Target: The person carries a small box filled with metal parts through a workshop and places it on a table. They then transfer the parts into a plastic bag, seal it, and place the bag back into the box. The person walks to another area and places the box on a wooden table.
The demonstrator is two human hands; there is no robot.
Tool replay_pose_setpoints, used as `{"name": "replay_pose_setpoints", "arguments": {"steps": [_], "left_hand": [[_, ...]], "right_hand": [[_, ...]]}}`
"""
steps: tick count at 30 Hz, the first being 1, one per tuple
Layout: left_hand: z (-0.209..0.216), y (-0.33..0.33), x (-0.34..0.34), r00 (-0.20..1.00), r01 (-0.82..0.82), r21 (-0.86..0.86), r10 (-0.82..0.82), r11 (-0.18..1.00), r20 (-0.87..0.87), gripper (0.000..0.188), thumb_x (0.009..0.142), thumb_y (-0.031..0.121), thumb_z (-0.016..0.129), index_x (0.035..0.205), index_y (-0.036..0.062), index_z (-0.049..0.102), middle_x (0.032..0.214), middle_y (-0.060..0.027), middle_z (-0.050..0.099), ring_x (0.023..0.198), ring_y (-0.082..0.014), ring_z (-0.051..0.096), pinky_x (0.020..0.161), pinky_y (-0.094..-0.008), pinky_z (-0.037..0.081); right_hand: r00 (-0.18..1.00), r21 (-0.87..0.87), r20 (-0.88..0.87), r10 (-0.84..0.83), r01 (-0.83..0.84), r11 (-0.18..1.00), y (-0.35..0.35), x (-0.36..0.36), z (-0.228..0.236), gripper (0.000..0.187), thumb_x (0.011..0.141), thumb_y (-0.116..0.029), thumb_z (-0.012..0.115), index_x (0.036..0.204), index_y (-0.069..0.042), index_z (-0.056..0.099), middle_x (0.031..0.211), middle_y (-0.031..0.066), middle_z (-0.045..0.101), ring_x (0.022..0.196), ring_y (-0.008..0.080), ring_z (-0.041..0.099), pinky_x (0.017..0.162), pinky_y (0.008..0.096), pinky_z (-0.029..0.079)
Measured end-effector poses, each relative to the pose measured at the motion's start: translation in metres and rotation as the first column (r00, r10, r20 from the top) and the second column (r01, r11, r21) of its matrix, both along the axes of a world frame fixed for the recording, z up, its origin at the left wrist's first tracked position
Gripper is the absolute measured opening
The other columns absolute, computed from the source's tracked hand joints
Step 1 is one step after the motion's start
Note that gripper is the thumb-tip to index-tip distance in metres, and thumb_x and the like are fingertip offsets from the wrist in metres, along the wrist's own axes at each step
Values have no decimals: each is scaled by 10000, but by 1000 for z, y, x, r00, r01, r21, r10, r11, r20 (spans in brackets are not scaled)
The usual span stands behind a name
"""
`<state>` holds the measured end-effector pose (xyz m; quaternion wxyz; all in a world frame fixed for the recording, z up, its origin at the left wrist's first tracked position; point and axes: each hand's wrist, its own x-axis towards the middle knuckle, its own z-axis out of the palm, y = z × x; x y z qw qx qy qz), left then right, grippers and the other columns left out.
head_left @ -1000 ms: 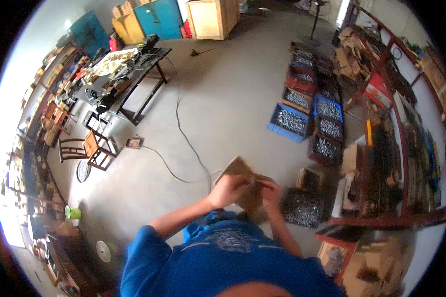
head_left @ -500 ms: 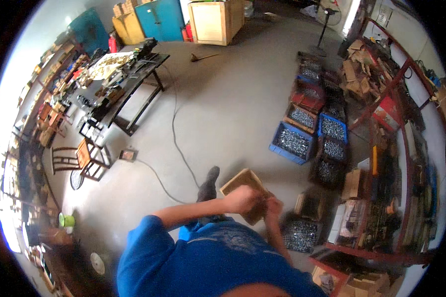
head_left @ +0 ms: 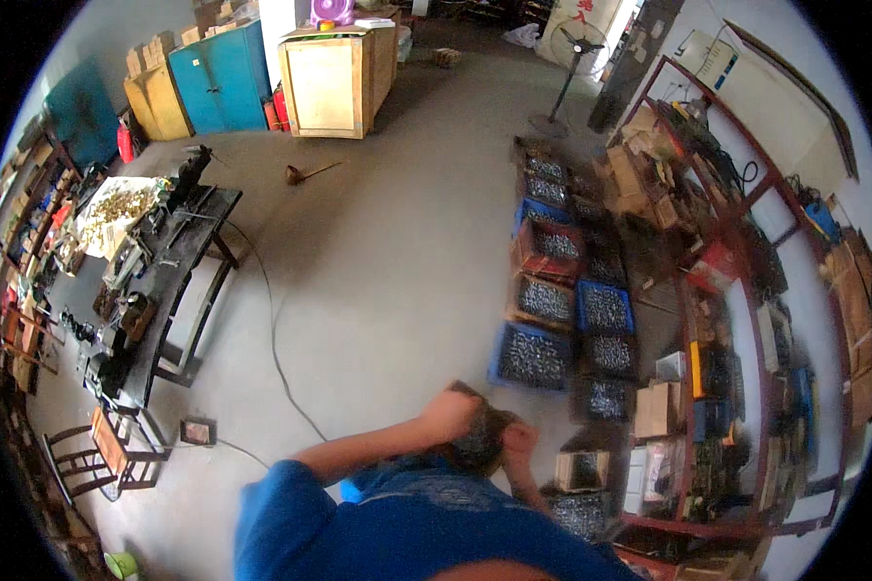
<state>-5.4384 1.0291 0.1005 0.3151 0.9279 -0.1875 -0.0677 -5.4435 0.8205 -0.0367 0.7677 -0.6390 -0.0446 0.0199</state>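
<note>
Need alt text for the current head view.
A person in a blue shirt holds a brown box between their left hand and right hand above a workshop floor. Ahead to the right, bins of small metal parts stand in rows beside cluttered shelves; at left are a workbench and chair.

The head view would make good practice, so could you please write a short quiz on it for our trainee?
1. True or false: the floor fan stands to the right of the work table.
2. The double-door cabinet is: (a) red, (b) blue, (c) white.
3. What do the left hand and right hand hold?

Key: 1. True. 2. (b). 3. A brown box, somewhat blurred.
</note>
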Motion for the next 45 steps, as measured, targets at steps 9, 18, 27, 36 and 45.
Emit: {"name": "replay_pose_setpoints", "arguments": {"steps": [9, 18, 27, 36, 45], "left_hand": [[-56, 119, 191, 981, -101, 294, 145, 950, -132, 197, 658, 131, 608, 845, 70, 612, 781, -139, 629, 738, -312, 611, 617, -413, 491], [-25, 226, 452, 945, -265, 313, 310, 912, -102, 152, 708, 168, 536, 795, 58, 597, 742, -136, 626, 692, -302, 618, 577, -417, 496], [-40, 331, 698, 950, -292, 298, 313, 909, -22, 174, 720, 226, 529, 727, 67, 599, 682, -129, 609, 631, -302, 603, 550, -424, 483], [-20, 407, 989, 999, 20, 298, -4, 954, -53, 181, 710, 238, 549, 726, 71, 615, 689, -125, 615, 645, -291, 607, 553, -403, 483], [-19, 466, 1283, 987, 26, 313, -74, 949, 143, 210, 752, 274, 535, 746, 74, 600, 674, -124, 616, 623, -283, 610, 535, -406, 477]], "right_hand": [[991, -293, 87, 106, -76, 953, 141, 194, 24, 194, 749, -112, 517, 634, -2, 628, 633, 81, 612, 602, 161, 565, 594, 291, 464], [976, -476, -21, 218, -201, 856, 250, 487, 43, 158, 677, -73, 532, 655, -26, 681, 646, 96, 633, 653, 174, 583, 660, 288, 455], [966, -305, -102, 238, -258, 917, 357, 742, 36, 107, 692, -37, 572, 660, 0, 667, 743, 127, 638, 763, 191, 594, 713, 282, 463], [986, -401, -79, 148, -168, 901, 422, 983, 49, 121, 734, -38, 566, 758, 55, 640, 738, 122, 622, 760, 190, 589, 676, 293, 463], [961, 44, -264, -84, 99, 994, 489, 1283, 2, 115, 751, -48, 534, 829, 23, 581, 860, 173, 586, 782, 275, 581, 696, 374, 487]]}}
